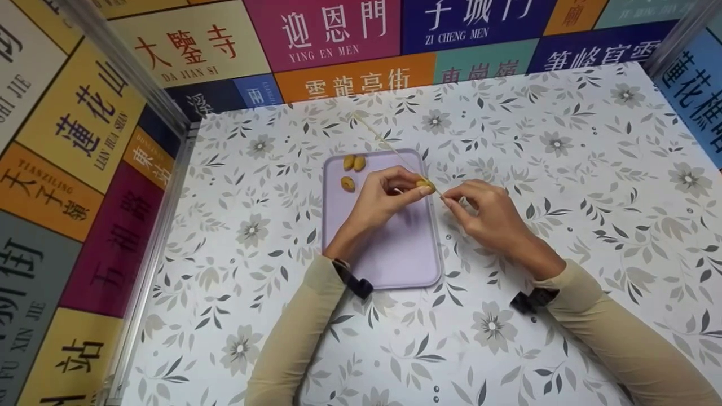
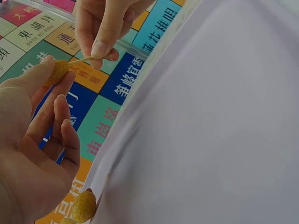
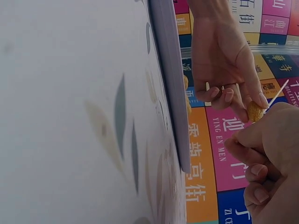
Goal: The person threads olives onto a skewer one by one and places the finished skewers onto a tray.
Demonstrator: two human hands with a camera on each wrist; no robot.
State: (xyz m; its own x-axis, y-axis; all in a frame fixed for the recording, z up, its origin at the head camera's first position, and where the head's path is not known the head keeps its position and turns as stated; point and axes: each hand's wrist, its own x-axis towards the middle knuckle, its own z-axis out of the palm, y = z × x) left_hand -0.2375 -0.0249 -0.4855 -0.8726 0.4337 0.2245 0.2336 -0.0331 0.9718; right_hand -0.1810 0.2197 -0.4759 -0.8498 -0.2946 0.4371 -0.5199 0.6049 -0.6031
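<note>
My left hand (image 1: 375,200) pinches a wrinkled, yellow-brown oval fruit (image 2: 58,72), like a dried date, between thumb and fingertips over the tray's right side. A thin wooden skewer (image 1: 389,144) passes through this fruit, its long part slanting up to the far left. Just right of the tray, my right hand (image 1: 488,217) pinches the short near end of the skewer. In the right wrist view, the skewer (image 3: 280,93) sticks out past the fruit (image 3: 255,112). Several similar loose fruits (image 1: 348,183) lie at the far left of the lilac tray (image 1: 395,248).
The tray lies on a table (image 1: 237,293) covered in a white, floral-patterned sheet. Colourful printed panels (image 1: 350,51) stand along the far and side edges. A dark wrist camera (image 1: 358,285) hangs at the left cuff, another camera (image 1: 527,301) at the right.
</note>
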